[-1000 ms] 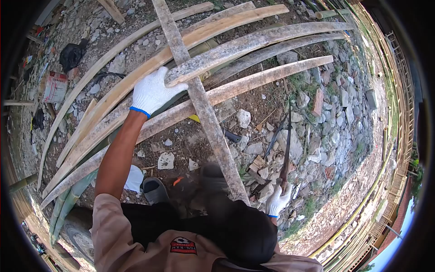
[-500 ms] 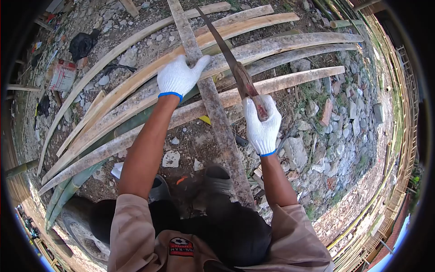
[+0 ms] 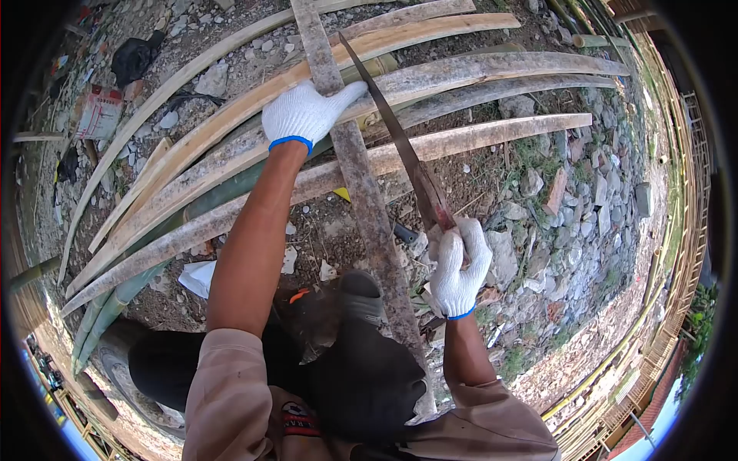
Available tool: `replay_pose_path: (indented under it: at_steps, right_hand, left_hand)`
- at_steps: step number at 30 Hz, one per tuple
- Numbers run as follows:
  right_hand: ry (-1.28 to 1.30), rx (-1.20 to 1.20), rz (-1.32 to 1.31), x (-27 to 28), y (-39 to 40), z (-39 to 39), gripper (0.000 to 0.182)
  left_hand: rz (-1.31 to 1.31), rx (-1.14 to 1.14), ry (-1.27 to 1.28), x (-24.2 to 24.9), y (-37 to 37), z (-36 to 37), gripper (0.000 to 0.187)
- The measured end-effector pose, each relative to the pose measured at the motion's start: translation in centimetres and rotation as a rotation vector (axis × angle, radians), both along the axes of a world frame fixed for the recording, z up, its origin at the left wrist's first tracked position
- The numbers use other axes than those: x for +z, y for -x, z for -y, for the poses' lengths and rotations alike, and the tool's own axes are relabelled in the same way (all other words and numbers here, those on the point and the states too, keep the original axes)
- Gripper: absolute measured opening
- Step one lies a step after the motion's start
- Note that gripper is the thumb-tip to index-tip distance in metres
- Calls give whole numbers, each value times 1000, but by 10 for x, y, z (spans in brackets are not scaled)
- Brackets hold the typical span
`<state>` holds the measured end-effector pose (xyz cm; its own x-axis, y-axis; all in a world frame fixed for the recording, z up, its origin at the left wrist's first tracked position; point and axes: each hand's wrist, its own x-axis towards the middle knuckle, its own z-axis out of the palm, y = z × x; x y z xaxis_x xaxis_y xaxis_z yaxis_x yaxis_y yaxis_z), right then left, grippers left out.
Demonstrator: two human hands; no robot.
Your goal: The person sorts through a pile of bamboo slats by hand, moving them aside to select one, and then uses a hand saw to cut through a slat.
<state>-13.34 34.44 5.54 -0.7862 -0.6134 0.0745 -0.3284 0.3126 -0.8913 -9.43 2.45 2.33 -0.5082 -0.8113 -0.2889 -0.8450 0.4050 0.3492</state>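
Note:
A handsaw (image 3: 394, 129) crosses the planks, its blade pointing up and left. My right hand (image 3: 461, 269), in a white glove, is wrapped round the saw's handle at centre right. My left hand (image 3: 307, 113), gloved too, presses on a board, its thumb stretched toward the blade and its other fingers partly hidden behind the hand. That long weathered board (image 3: 361, 180) runs from the top edge down toward my legs, lying across several long planks (image 3: 469, 73). The saw blade passes just right of my left thumb.
Green bamboo poles (image 3: 123, 296) lie under the planks at the lower left. Rubble and stones (image 3: 576, 219) cover the ground at right, with a brick (image 3: 554, 192). A black plastic bag (image 3: 136, 58) and a torn paper sack (image 3: 100, 113) lie at the upper left.
My right hand has pulled the saw down and to the right, toward my body. My left hand remains on the board; the view has shifted slightly.

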Motion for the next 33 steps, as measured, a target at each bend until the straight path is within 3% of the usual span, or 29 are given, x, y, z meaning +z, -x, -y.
replay_pose_path:
  at_steps: [2, 3, 5, 7, 8, 13, 15, 16, 21, 23, 24, 25, 27, 33]
  right_hand:
    - [2, -113, 234, -4, 0, 9, 15]
    - [107, -98, 222, -9, 5, 25, 14]
    - [51, -70, 181, -1, 15, 52, 23]
    - [139, -50, -64, -5, 24, 72, 32]
    - [115, -49, -58, -5, 24, 72, 39]
    - [-16, 18, 53, 3, -2, 17, 39]
    - [61, 17, -2, -2, -12, 3, 41]
    - [-53, 12, 58, 5, -14, -3, 41]
    - [47, 1, -13, 3, 6, 54, 32]
    - [166, -5, -36, -5, 14, 73, 32]
    - [162, -16, 24, -3, 13, 72, 33]
    - [162, -16, 22, -1, 12, 65, 33]
    - [30, -5, 42, 1, 4, 41, 34]
    - [10, -12, 63, 7, -14, 5, 42]
  left_hand:
    - [19, 3, 12, 4, -1, -2, 110]
    - [37, 0, -32, 10, 0, -2, 111]
    - [56, -25, -77, 12, 2, -3, 112]
    - [40, -13, -98, 6, 1, -1, 111]
    - [-21, -3, -42, 4, -1, -3, 111]
    - [14, 6, 75, -2, -1, -4, 106]
    - [23, 6, 99, -5, -2, -1, 104]
    - [17, 5, 103, -7, -3, -1, 102]
    - [-66, 34, 190, -11, -5, -13, 87]
    - [-449, -105, 500, -20, -11, -14, 69]
    - [-451, -202, 446, -18, -18, -17, 57]
    - [-453, -202, 445, -18, -22, -19, 57]
    - [-490, -558, 495, -18, -28, -18, 52]
    - [-388, -628, 445, -18, -32, -13, 48]
